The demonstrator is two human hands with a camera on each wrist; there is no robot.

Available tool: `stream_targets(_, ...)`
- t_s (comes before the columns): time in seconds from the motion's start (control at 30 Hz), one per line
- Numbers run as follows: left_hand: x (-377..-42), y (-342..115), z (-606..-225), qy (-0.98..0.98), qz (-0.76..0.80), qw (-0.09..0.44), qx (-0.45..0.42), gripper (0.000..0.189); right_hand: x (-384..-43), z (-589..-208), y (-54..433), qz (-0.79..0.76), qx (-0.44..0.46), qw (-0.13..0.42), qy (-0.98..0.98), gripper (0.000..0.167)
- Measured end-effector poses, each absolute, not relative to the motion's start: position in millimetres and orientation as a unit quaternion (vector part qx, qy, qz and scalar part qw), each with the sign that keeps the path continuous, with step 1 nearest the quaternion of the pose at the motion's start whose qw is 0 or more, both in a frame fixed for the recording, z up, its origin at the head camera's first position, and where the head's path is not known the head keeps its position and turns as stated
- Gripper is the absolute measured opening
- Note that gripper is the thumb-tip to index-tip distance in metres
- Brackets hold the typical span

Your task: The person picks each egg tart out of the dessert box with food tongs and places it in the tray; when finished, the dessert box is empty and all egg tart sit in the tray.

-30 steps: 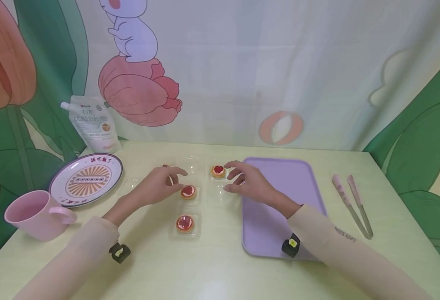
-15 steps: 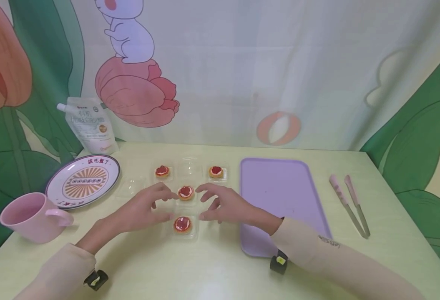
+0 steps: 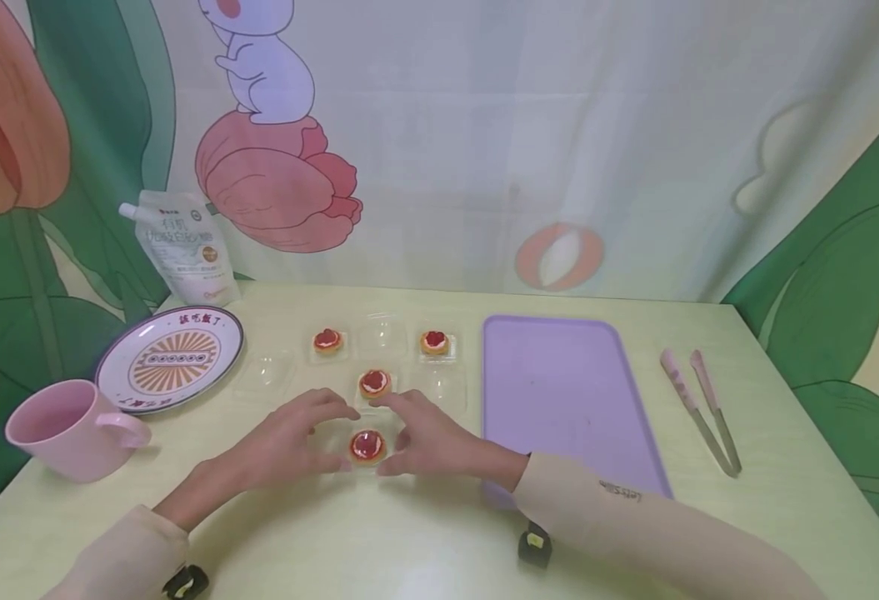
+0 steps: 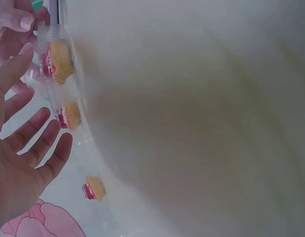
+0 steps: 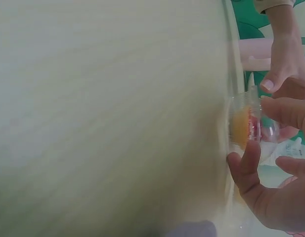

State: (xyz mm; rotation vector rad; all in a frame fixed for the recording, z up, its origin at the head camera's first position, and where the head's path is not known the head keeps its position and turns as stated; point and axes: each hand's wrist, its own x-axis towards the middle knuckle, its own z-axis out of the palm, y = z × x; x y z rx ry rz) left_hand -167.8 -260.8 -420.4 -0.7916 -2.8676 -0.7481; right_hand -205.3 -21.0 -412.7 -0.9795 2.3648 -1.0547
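In the head view a small red-topped tart (image 3: 367,447) sits in a clear plastic box (image 5: 239,101) between my two hands. My right hand (image 3: 433,437) holds the box from the right; the right wrist view shows the thumb (image 5: 285,109) at its upper edge and bent fingers (image 5: 249,170) at the other side. My left hand (image 3: 289,442) is at the left of the box, fingers spread and slightly bent, with the thumb (image 4: 19,64) close to the lid. Just behind is another tart (image 3: 375,384). Further back stand a left tart (image 3: 327,341) and a right tart (image 3: 435,342).
Clear lids (image 3: 265,372) lie flipped back beside the rear tarts. A purple tray (image 3: 559,400) is at the right, with pink-handled tongs (image 3: 701,412) past it. On the left are a pink mug (image 3: 64,437), a patterned plate (image 3: 172,360) and a white pouch (image 3: 184,246).
Both hands have come toward the person, from beside the rear tarts down to the front box. The right hand has moved left onto the box, and the rear tarts show uncovered by the hands.
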Motion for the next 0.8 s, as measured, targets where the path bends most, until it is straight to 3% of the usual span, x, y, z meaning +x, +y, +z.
stream_targets(0.5, -162.9, -258.0, -429.3, -0.939, -0.217, 0.056, -0.262, 0.07, -202.5, -421.5, -28.7, -0.344, -0.349, 0.157, 0.858, 0.078)
stream_targets(0.8, -162.1, -252.7, -431.7, -0.943, -0.202, 0.069, -0.257, 0.071, -199.4, -421.5, -33.4, -0.307, -0.334, 0.131, 0.881, 0.078)
